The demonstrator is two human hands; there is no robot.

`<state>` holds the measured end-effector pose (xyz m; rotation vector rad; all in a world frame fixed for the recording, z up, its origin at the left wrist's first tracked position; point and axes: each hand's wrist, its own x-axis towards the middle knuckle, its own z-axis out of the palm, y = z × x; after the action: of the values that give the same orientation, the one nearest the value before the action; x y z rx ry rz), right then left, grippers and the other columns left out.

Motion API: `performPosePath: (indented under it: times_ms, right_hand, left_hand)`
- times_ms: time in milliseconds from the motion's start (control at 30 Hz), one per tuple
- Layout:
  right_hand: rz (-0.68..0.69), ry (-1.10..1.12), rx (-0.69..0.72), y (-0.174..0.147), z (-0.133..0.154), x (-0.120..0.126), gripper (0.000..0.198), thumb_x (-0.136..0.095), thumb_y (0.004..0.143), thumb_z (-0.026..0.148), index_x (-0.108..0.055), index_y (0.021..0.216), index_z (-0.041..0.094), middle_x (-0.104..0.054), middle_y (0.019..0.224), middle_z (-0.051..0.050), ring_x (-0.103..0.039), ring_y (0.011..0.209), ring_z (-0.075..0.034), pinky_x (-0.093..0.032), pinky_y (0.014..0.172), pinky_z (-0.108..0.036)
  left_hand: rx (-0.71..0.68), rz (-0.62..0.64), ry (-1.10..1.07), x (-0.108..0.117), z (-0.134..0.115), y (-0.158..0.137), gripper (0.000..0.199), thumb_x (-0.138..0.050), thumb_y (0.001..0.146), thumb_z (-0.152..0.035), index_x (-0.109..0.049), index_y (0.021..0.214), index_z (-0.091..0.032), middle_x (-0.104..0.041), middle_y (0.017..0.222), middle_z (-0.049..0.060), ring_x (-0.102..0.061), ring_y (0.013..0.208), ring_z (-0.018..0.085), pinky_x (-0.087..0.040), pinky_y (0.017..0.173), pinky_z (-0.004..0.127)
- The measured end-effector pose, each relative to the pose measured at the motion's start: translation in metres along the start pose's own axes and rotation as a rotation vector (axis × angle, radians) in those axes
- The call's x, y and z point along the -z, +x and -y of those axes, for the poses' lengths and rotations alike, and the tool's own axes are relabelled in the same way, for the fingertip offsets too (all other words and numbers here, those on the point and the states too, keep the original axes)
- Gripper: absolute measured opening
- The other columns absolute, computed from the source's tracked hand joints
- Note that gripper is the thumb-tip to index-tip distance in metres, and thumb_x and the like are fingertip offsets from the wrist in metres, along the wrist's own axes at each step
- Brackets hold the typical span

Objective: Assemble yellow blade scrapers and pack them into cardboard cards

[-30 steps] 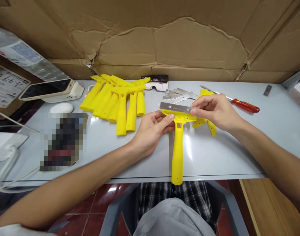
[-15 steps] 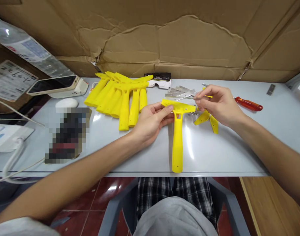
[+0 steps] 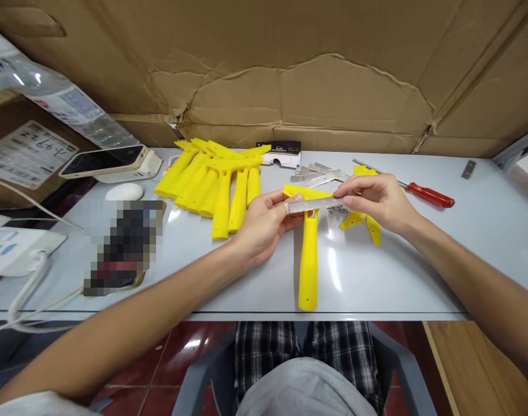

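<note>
A yellow T-shaped scraper handle (image 3: pixel 308 260) lies on the table with its grip pointing toward me. My left hand (image 3: pixel 264 226) is closed around the left end of its head, thumb on top. Between the thumb and fingers of my right hand (image 3: pixel 374 201) is the right end of a flat metal blade (image 3: pixel 313 204). The blade lies across the handle's head, and its left end is by my left thumb. Small screws (image 3: pixel 337 210) and yellow head pieces (image 3: pixel 372 229) lie beside and under my right hand. More metal blades (image 3: pixel 316 173) are piled behind the head.
Several yellow handles (image 3: pixel 220 202) are heaped at the left, near a black-and-white box (image 3: pixel 285 155). A red screwdriver (image 3: pixel 431 195) and a small metal plate (image 3: pixel 468 169) lie at the right. A phone on a stand (image 3: pixel 110 163), a white mouse (image 3: pixel 124 192) and a bottle (image 3: pixel 80 107) are farther left.
My right hand has brought the blade from the pile side onto the front of the handle's head. My left hand keeps its hold on the head. The view has tilted slightly.
</note>
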<state>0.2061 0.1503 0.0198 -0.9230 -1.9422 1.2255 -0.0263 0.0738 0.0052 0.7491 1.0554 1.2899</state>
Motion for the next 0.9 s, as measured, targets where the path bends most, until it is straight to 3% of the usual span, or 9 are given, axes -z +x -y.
performPosePath:
  times_ms: [167,300,500,600,700,833,900]
  right_hand:
    - [-0.016,0.026,-0.083,0.001,-0.004,-0.001,0.044,-0.095,0.075,0.049,-0.082,0.098,0.013,-0.073,0.094,-0.009,-0.065,0.077,-0.010,-0.055,0.067,-0.023]
    - [-0.060,0.022,-0.128,0.003,-0.007,-0.002,0.052,-0.099,0.068,0.050,-0.081,0.099,0.012,-0.073,0.092,-0.010,-0.065,0.077,-0.010,-0.055,0.066,-0.023]
    - [-0.108,0.065,-0.133,0.003,-0.008,-0.002,0.053,-0.096,0.073,0.054,-0.077,0.099,0.011,-0.068,0.084,-0.007,-0.061,0.071,-0.009,-0.055,0.066,-0.026]
    - [-0.170,0.149,-0.133,0.005,-0.011,-0.001,0.052,-0.092,0.079,0.054,-0.072,0.106,0.015,-0.069,0.095,-0.007,-0.066,0.076,-0.011,-0.059,0.070,-0.029]
    - [-0.222,0.242,-0.119,0.007,-0.009,0.005,0.052,-0.090,0.081,0.048,-0.065,0.116,0.020,-0.067,0.104,-0.006,-0.066,0.080,-0.012,-0.060,0.075,-0.032]
    - [-0.203,0.247,-0.120,0.007,0.004,0.021,0.053,-0.089,0.077,0.030,-0.060,0.120,0.022,-0.064,0.093,-0.003,-0.058,0.075,-0.008,-0.051,0.069,-0.028]
    - [-0.192,0.247,-0.094,0.006,0.012,0.031,0.053,-0.089,0.079,0.029,-0.059,0.122,0.022,-0.064,0.093,-0.003,-0.062,0.081,-0.010,-0.051,0.071,-0.027]
  left_hand:
    - [0.001,-0.017,-0.023,-0.002,-0.001,0.000,0.030,-0.100,0.074,-0.034,-0.081,0.086,-0.014,-0.079,0.091,0.006,-0.073,0.084,0.016,-0.062,0.083,0.029]
    - [0.019,-0.023,-0.031,-0.001,0.002,0.002,0.026,-0.097,0.078,-0.031,-0.080,0.083,-0.013,-0.079,0.091,0.005,-0.073,0.087,0.015,-0.063,0.089,0.030]
    - [0.017,-0.021,-0.016,0.003,0.005,0.005,0.018,-0.090,0.083,-0.021,-0.082,0.097,-0.013,-0.085,0.101,0.010,-0.080,0.090,0.020,-0.065,0.097,0.039]
    - [0.027,-0.011,-0.014,0.003,0.004,0.004,0.017,-0.089,0.089,-0.026,-0.080,0.095,-0.013,-0.085,0.099,0.011,-0.081,0.088,0.020,-0.065,0.096,0.038]
    - [0.042,0.005,-0.013,0.003,0.003,0.003,0.017,-0.087,0.092,-0.027,-0.079,0.092,-0.013,-0.086,0.099,0.012,-0.081,0.087,0.019,-0.065,0.096,0.037]
    - [0.056,0.030,-0.015,0.002,0.003,0.002,0.017,-0.088,0.091,-0.028,-0.080,0.090,-0.013,-0.086,0.099,0.012,-0.080,0.084,0.017,-0.065,0.093,0.034]
    - [0.063,0.067,-0.015,0.003,0.004,0.001,0.020,-0.091,0.088,-0.030,-0.082,0.092,-0.013,-0.086,0.100,0.012,-0.080,0.085,0.017,-0.065,0.092,0.033]
